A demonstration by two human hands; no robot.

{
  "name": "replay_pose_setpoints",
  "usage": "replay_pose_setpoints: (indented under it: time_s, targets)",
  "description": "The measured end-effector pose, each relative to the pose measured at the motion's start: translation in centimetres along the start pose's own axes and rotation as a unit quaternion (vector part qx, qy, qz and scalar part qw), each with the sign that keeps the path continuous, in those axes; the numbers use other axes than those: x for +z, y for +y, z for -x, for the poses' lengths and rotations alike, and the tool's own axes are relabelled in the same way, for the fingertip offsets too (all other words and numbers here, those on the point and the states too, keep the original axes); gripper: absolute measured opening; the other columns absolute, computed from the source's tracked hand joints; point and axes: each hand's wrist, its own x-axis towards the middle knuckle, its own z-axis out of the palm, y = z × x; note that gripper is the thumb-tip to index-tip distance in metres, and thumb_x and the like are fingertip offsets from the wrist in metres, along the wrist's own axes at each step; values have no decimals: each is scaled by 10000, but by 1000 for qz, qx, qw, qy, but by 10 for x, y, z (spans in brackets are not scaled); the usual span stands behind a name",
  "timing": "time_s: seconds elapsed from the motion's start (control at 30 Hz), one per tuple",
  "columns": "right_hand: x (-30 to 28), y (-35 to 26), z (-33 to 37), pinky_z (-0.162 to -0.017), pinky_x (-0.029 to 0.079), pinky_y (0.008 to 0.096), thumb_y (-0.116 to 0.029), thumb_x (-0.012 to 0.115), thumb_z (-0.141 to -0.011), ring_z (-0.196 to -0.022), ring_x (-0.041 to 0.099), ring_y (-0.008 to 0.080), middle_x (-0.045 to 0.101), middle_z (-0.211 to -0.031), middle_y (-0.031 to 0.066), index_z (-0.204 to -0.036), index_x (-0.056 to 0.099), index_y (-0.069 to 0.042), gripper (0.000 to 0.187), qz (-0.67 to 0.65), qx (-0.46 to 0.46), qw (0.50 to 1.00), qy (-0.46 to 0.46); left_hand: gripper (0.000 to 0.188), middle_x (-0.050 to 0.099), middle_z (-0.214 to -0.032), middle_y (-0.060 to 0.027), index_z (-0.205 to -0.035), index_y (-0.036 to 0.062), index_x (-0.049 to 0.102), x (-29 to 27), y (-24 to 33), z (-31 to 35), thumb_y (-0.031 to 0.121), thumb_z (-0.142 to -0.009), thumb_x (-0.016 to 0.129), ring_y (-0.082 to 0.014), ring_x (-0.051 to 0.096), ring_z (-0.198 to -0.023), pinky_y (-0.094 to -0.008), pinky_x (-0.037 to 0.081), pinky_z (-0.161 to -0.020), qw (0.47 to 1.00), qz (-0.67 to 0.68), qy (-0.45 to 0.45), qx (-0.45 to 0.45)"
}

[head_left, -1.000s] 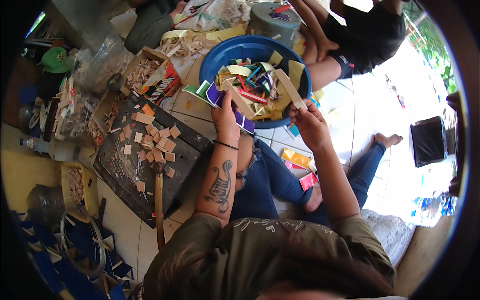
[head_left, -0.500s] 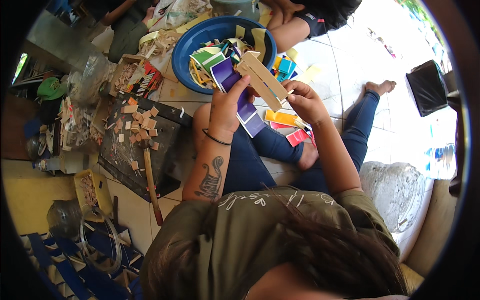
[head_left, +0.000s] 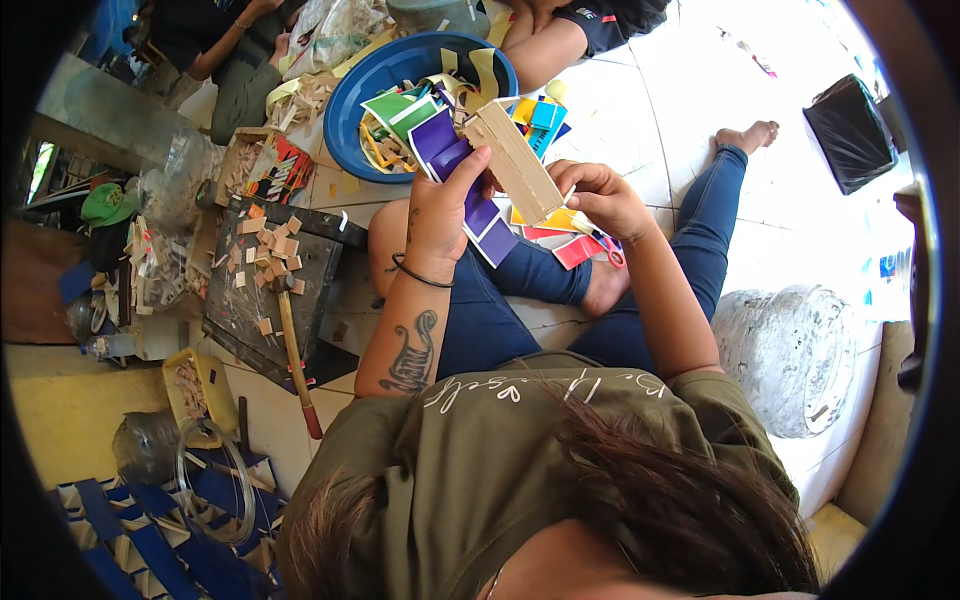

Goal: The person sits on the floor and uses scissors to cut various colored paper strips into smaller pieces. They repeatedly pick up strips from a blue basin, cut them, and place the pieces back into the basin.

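Note:
My left hand [head_left: 440, 218] is closed round a chain of purple white-edged panels [head_left: 492, 232] and the near edge of a light-brown wooden strip piece [head_left: 515, 165]. The wooden piece lies tilted across the purple panels, and a lengthwise seam runs along it. At its lower right end, my right hand [head_left: 605, 203] pinches with thumb and fingertips; a small pale bit shows there, too small to name. Under my hands, yellow and red pieces [head_left: 572, 250] lie on the floor beside scissors [head_left: 612, 250] with red-and-blue handles.
Ahead stands a blue basin [head_left: 337, 125] full of coloured offcuts. To the left, a dark work board [head_left: 225, 325] carries small wooden squares [head_left: 275, 245] and a wooden-handled hammer [head_left: 295, 350]. A yellow tray [head_left: 215, 375] sits lower left. Another person's arm [head_left: 545, 55] shows beyond the basin.
The gap between the wooden piece's two slats has narrowed to a seam. Both hands keep their grip. The whole view has shifted slightly.

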Motion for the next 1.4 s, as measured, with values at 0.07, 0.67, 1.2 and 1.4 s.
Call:
replay_pose_setpoints:
  time_s: [0.07, 0.67, 1.2, 1.4]
  targets:
    - [1, -2, 2, -891, 374, 280, -28, 577, -794, -941, 514, 164, 564, -971, 77, -869, 612, 4, 89, 20, 7, 1000, -3, 146, 586, -751, -18, -910, 38, 561, 3, -1, 1, 56, -781, 626, -82, 529, -585, -204, 409, -529, 1000, -3, 5, 18]
    - [37, -14, -2, -838, 392, 281, -133, 562, -824, -886, 526, 148, 578, -904, 82, -874, 571, 15, 157, 266, -21, 956, 119, 306, 597, -973, -58, -1028, -1, 540, 10, -6, 2, -19, -743, 652, -105, 576, -859, -234, 457, -769, 990, -89, 31, 104]
    - [53, -13, -8, -715, 425, 261, -158, 559, -836, -717, 538, 119, 581, -749, 62, -823, 564, 23, 182, 371, 38, 912, 171, 344, 589, -1008, -70, -1073, -13, 524, 8, -8, 4, 4, -756, 654, -122, 576, -880, -238, 451, -787, 988, -80, 36, 124]
    - [53, -11, -8, -719, 425, 267, -148, 550, -837, -731, 543, 136, 590, -766, 76, -834, 573, 22, 172, 425, 16, 893, 145, 318, 594, -996, -75, -1055, -20, 536, 8, -9, 8, 8, -760, 651, -122, 577, -878, -237, 449, -786, 988, -84, 43, 121]
